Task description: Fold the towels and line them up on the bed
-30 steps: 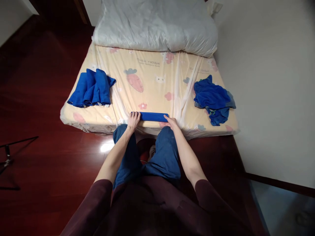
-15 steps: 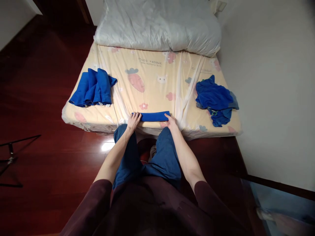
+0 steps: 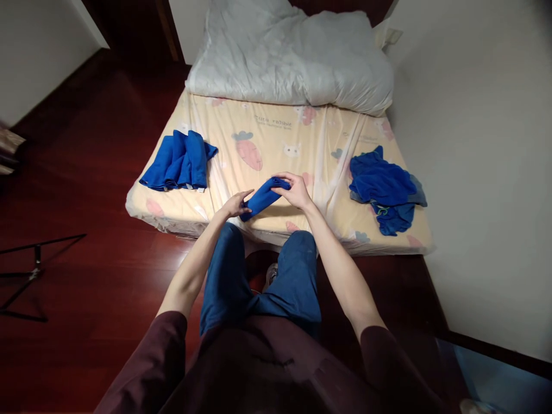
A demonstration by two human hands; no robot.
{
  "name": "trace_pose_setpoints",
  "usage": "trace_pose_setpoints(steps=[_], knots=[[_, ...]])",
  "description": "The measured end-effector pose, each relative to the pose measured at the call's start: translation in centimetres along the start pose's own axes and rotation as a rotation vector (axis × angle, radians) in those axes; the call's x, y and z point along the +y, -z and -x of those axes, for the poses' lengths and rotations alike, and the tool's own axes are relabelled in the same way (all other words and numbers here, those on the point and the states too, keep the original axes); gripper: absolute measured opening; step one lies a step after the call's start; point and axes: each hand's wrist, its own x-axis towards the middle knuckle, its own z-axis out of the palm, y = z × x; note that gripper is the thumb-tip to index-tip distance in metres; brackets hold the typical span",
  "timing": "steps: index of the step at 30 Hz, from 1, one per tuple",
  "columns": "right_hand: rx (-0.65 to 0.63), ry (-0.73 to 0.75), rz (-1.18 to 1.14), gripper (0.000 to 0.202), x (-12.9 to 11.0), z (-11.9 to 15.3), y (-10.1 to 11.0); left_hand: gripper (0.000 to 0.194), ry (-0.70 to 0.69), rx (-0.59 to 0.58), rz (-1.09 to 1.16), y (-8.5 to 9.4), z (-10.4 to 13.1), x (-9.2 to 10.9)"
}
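Observation:
A rolled blue cloth (image 3: pixel 264 196) is tilted above the front edge of the bed, its right end higher and farther from me. My right hand (image 3: pixel 294 190) grips that far end between thumb and fingers. At the near left end is my left hand (image 3: pixel 237 204), its thumb and fingers around the roll's end. Several blue cloths (image 3: pixel 179 161), folded or rolled, lie side by side on the bed's left part. A loose, crumpled heap of blue cloths (image 3: pixel 382 181) lies on the right part.
The bed (image 3: pixel 219 201) has a pale yellow printed cover under clear plastic. A large grey-white quilt (image 3: pixel 293 63) lies across its far end. A black stand's legs (image 3: pixel 34 276) are on the floor at left. A wall rises at right.
The rolled cloth has gone from lying level at the bed's edge to a slant, its right end lifted away from me. Both hands moved with it, and the view has shifted slightly.

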Motion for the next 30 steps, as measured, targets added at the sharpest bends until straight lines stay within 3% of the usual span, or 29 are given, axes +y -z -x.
trace_pose_setpoints(steps=[3,7,12,17,23,30], knots=[[-0.224,0.084,0.069,0.033,-3.4,-1.9,-2.1,0.061,-0.007,-0.09,0.031,1.4,0.4,-0.4],[-0.317,0.123,0.136,0.034,-5.8,-4.1,-4.8,0.023,0.055,-0.062,0.07,2.2,2.2,-0.5],[-0.185,0.097,0.132,0.061,-5.8,-5.6,-7.2,0.029,0.156,0.187,0.164,2.5,4.6,-1.0],[-0.143,0.088,0.146,0.047,-5.1,-6.9,-9.0,0.026,0.239,0.329,0.213,2.4,5.3,-2.1],[-0.193,0.234,0.256,0.035,-5.9,-9.9,-12.1,0.028,0.368,0.567,0.189,2.5,3.9,-3.9],[-0.211,0.337,0.347,0.041,-6.4,-13.7,-15.9,0.019,0.433,0.693,0.136,5.2,2.1,-7.0]])
